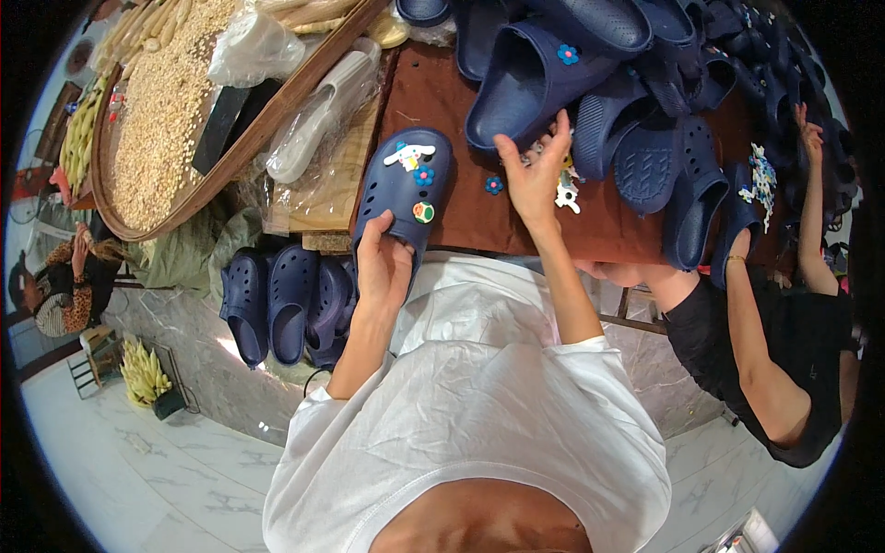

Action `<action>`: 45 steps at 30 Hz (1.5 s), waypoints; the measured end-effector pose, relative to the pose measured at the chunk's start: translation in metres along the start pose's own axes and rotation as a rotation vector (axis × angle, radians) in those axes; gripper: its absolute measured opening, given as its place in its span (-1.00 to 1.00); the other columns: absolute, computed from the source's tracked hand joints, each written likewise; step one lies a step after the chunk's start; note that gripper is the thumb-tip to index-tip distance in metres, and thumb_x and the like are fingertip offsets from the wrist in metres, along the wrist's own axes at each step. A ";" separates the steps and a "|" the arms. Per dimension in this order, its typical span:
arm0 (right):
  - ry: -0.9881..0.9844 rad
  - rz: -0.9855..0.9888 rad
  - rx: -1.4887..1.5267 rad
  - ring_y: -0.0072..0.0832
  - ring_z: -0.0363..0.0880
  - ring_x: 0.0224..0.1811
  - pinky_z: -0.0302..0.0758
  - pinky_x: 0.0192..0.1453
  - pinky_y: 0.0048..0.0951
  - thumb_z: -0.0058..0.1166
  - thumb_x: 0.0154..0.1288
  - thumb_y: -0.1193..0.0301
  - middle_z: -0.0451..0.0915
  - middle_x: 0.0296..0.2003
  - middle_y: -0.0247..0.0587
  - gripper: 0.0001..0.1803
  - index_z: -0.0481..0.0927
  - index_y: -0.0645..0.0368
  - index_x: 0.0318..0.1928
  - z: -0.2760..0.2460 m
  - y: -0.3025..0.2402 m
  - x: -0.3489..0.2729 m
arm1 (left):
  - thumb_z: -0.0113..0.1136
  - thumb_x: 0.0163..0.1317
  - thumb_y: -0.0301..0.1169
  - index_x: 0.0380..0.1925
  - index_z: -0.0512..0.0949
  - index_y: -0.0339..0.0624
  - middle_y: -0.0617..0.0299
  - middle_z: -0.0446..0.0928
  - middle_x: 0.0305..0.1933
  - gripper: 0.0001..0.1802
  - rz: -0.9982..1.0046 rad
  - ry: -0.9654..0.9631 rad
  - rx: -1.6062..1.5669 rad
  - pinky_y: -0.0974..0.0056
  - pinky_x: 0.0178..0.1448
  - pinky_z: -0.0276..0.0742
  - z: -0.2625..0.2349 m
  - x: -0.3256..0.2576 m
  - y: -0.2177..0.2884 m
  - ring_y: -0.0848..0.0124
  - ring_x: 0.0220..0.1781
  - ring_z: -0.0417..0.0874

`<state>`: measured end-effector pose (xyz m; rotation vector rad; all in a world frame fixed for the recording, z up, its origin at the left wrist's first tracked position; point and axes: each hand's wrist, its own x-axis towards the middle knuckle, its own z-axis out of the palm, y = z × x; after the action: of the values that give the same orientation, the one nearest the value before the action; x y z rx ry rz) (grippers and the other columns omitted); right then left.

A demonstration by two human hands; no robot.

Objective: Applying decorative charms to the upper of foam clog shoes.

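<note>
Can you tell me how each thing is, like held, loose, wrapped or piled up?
Left hand: closed on the held clog.
Right hand: open, thumb and fingers apart.
Held clog: tilted, decorated with charms.
Blue flower: loose on the brown cloth.
Other clogs: piled up.
White shoe: wrapped.
Kernels: loose, spread in the tray.

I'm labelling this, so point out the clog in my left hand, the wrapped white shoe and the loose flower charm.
Clog [395, 194], head view: its navy upper.
White shoe [322, 114], head view: its middle.
Flower charm [494, 185], head view: its centre.
</note>
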<state>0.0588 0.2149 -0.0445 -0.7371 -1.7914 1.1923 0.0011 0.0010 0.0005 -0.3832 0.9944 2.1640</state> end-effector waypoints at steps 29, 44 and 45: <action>-0.059 -0.115 -0.731 -0.17 0.38 0.02 0.27 0.07 -0.20 -0.06 0.25 0.56 0.44 -0.06 -0.08 -0.71 0.48 0.17 -0.01 -0.082 -0.016 -0.065 | -0.10 0.26 -0.34 0.19 0.29 -0.43 -0.13 0.31 0.31 -0.47 -0.139 -0.039 -0.384 -0.05 0.45 0.11 -0.001 0.006 0.015 0.05 0.36 0.32; -0.102 -0.133 -0.917 -0.12 0.41 -0.07 0.31 -0.06 -0.17 0.09 0.28 0.30 0.46 -0.15 -0.06 -0.70 0.50 0.19 -0.05 -0.091 -0.011 -0.054 | -0.06 0.28 -0.39 0.14 0.29 -0.42 -0.12 0.41 0.20 -0.53 0.004 0.060 -0.218 -0.01 0.37 0.31 0.002 -0.006 0.011 0.09 0.25 0.45; -0.110 -0.138 -0.910 -0.12 0.41 -0.07 0.31 -0.06 -0.17 0.09 0.28 0.30 0.46 -0.15 -0.06 -0.70 0.50 0.19 -0.05 -0.092 -0.011 -0.054 | -0.04 0.27 -0.39 0.15 0.28 -0.38 -0.07 0.41 0.19 -0.53 -0.014 0.049 -0.177 0.02 0.33 0.35 0.003 -0.007 0.010 0.13 0.22 0.47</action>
<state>0.1649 0.2066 -0.0336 -1.0255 -2.4346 0.2725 -0.0017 -0.0047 0.0115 -0.5272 0.8266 2.2468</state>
